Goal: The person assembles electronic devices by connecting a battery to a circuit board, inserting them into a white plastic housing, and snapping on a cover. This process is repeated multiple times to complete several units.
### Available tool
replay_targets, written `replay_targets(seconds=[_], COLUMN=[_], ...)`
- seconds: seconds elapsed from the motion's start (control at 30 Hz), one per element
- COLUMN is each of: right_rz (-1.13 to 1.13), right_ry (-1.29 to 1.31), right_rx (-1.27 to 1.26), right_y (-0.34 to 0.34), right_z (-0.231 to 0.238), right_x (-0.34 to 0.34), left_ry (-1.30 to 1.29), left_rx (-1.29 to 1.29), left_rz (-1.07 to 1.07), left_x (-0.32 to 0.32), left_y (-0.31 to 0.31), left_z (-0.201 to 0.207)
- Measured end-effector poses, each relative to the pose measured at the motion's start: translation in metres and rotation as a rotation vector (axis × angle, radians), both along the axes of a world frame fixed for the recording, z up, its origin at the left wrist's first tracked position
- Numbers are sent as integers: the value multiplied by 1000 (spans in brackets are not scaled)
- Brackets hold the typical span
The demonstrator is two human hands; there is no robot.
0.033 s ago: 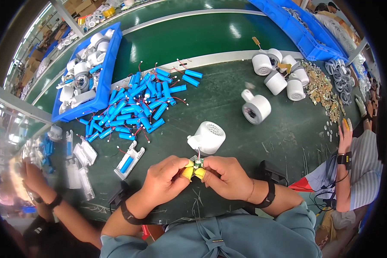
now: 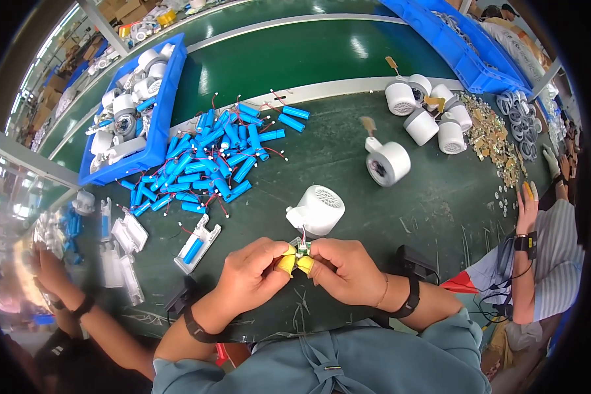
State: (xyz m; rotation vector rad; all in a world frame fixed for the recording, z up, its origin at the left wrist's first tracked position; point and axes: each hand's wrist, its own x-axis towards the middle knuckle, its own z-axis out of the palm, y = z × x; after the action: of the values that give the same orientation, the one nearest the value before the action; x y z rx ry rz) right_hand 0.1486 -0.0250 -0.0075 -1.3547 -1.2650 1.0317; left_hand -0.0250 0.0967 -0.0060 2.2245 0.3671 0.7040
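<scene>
My left hand (image 2: 256, 272) and my right hand (image 2: 348, 269), with yellow covers on their fingertips, pinch a small green circuit board (image 2: 303, 249) from both sides. Thin wires run from the board to a white round housing (image 2: 320, 209) with a grille, lying just beyond my fingers. Much of the board is hidden by the fingertips. Farther right, another white housing (image 2: 388, 163) lies tilted, its dark opening showing and a blurred brown piece at its neck. Left of my hands, a white handle shell (image 2: 207, 244) has a blue battery (image 2: 192, 251) in it.
A pile of blue wired batteries (image 2: 210, 154) lies far left, beside a blue crate (image 2: 161, 141) of white parts. Several white housings (image 2: 421, 126), small brown boards (image 2: 489, 134) and grey rings (image 2: 522, 118) sit far right. Co-workers' arms (image 2: 525, 256) show at both sides.
The loose white housing on the right has shifted slightly left and turned, and the brown piece at its neck has swung. My hands and the circuit board have stayed in place.
</scene>
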Motion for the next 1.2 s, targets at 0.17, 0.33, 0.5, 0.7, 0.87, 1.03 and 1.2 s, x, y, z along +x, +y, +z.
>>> replay_targets(seconds=[0.17,0.33,0.5,0.7,0.87,1.03,1.2], right_rz=[-106,-143,-150,-110,-179,-172,-157], right_ry=[-297,-466,-505,-545,-514,-608,-745], right_rx=[155,221,245,265,277,316,359], right_y=[-1,-2,-3,-1,1,-1,-3], right_z=[-4,-9,-8,-11,-11,-11,-12], right_x=[-7,-11,-13,-13,-12,-11,-12], left_ry=[37,-4,-25,-41,19,111,129], left_rx=[-68,-90,-81,-20,-160,-363,-370], left_rz=[31,61,66,38,24,19,13], left_x=[-1,2,2,3,1,1,-1], left_y=[-9,-22,-24,-24,-13,-8,-9], left_z=[3,6,6,3,2,6,4])
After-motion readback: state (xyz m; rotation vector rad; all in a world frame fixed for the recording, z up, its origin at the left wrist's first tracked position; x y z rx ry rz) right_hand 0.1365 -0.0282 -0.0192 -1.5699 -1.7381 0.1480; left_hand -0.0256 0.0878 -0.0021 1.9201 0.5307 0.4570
